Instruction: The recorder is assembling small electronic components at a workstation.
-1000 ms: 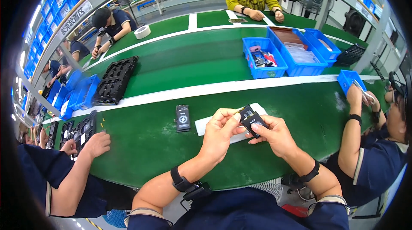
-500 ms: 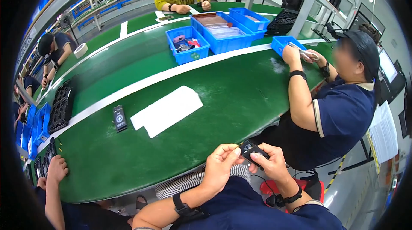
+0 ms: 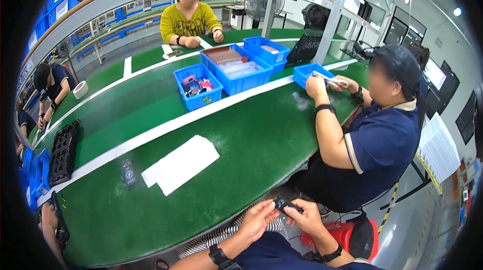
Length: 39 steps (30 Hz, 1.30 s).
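Both of my hands hold a small black device [image 3: 285,204] low in front of me, off the edge of the green table [image 3: 251,149]. My left hand [image 3: 258,218] grips its left end with fingertips. My right hand [image 3: 304,216] closes over its right side. A black band sits on each of my wrists. On the table to the left lie white sheets [image 3: 180,164] and another small black device [image 3: 129,173].
A person in a dark blue shirt [image 3: 375,141] sits close on my right, hands at a small blue bin [image 3: 314,72]. Blue bins [image 3: 229,71] stand across the table. A person in yellow [image 3: 189,21] sits opposite. Black trays [image 3: 63,151] lie at far left. A red stool [image 3: 339,232] stands below.
My view has swung to the right and my hands with the black device have moved off the table toward my lap. The white sheets and flat device stay on the table.
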### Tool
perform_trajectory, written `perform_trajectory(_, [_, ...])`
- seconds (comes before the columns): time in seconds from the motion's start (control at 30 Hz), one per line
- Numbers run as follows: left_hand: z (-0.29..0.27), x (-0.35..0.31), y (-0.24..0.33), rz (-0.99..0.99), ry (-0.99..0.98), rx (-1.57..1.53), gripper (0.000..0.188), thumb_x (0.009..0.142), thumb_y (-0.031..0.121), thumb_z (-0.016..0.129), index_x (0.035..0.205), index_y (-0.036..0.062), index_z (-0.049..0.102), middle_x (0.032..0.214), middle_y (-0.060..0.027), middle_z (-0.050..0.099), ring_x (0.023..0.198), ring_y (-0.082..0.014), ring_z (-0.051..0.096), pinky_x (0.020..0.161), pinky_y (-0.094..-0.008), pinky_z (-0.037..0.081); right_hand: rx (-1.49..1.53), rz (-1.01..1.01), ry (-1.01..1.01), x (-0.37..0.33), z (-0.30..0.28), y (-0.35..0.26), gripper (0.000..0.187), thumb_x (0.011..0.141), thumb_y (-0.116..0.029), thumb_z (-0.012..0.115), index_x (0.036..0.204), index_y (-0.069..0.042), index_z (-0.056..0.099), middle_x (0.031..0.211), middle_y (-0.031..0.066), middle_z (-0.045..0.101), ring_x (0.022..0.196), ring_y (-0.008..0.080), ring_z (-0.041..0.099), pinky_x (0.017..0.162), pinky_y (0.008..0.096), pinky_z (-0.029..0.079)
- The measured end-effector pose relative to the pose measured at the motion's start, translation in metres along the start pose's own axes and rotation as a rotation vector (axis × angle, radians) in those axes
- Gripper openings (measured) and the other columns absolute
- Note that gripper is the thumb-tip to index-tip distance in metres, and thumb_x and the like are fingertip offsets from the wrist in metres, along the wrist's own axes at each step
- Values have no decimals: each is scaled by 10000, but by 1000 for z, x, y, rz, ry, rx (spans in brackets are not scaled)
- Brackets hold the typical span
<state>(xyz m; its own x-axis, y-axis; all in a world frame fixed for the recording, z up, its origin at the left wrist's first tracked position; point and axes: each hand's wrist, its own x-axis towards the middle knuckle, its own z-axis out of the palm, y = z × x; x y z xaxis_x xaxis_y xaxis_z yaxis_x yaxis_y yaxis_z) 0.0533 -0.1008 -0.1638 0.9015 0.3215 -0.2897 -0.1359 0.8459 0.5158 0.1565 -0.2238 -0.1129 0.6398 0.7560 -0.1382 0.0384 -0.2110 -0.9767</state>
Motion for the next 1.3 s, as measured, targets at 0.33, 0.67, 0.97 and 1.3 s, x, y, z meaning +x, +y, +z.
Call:
perform_trajectory(0.33, [6, 15, -1, -11, -25, -25, 222, 897, 132, 528, 1071, -5, 543, 986, -60, 581, 865, -110, 573, 766, -229, 497, -106, -12, 60, 7, -2, -14, 145, 841, -129, 589, 806, 12, 594, 547, 54, 589, 448, 79, 545, 408, 207, 434])
perform_trajectory(0.67, [6, 28, 0, -11, -50, -161, 122, 896, 126, 524, 992, 69, 575, 947, -17, 603, 855, -97, 577, 747, -225, 493, -224, -24, 51, 25, -4, -24, 170, 838, -150, 590, 798, 14, 611, 512, 49, 575, 428, 79, 536, 396, 202, 419])
perform_trajectory(0.97, [6, 26, 1, 25, -1, -206, 130, 890, 141, 539, 987, 67, 582, 960, -44, 601, 890, -127, 574, 780, -258, 489, -296, -105, -51, 36, -9, -32, 130, 838, -118, 590, 844, 9, 611, 550, 48, 583, 458, 81, 549, 408, 212, 434])
perform_trajectory(1.3, [6, 27, 1, 40, -9, -211, 138, 894, 127, 528, 1004, 59, 576, 981, -59, 602, 890, -139, 576, 782, -265, 489, -382, -120, -38, 38, -6, -39, 116, 822, -103, 594, 815, 12, 611, 527, 47, 570, 445, 92, 551, 403, 219, 422])
